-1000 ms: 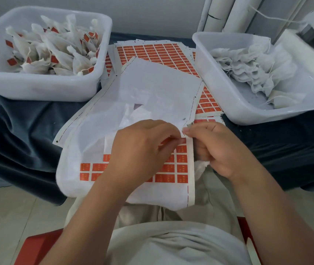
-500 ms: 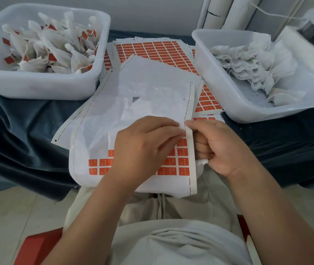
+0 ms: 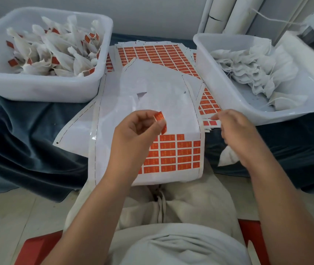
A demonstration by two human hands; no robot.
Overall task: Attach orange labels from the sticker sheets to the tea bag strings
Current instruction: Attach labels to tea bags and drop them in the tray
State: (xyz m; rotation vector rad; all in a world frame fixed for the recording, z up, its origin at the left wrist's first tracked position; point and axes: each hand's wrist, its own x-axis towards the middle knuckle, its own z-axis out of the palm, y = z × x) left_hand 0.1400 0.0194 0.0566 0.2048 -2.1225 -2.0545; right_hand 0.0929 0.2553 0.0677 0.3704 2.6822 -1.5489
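A partly used sticker sheet (image 3: pixel 114 155) lies over the table edge and my lap, with rows of orange labels (image 3: pixel 173 155) left on its lower part. My left hand (image 3: pixel 135 134) is raised above the sheet and pinches one peeled orange label (image 3: pixel 160 119) between thumb and fingertips. To the right of the sheet, my right hand (image 3: pixel 238 134) has its fingers curled around a white tea bag (image 3: pixel 227 156) that hangs out below the palm. The tea bag's string is hidden.
A white bin (image 3: pixel 47 88) at the back left holds several tea bags with orange labels. A tilted white bin (image 3: pixel 227 96) at the right holds plain tea bags (image 3: pixel 248 69). Full sticker sheets (image 3: pixel 152 54) lie between them on a dark blue cloth (image 3: pixel 28 131).
My left hand has peeled a label off the sheet and lifted it. My right hand has let go of the sheet's edge and moved right; the sheet now lies flat.
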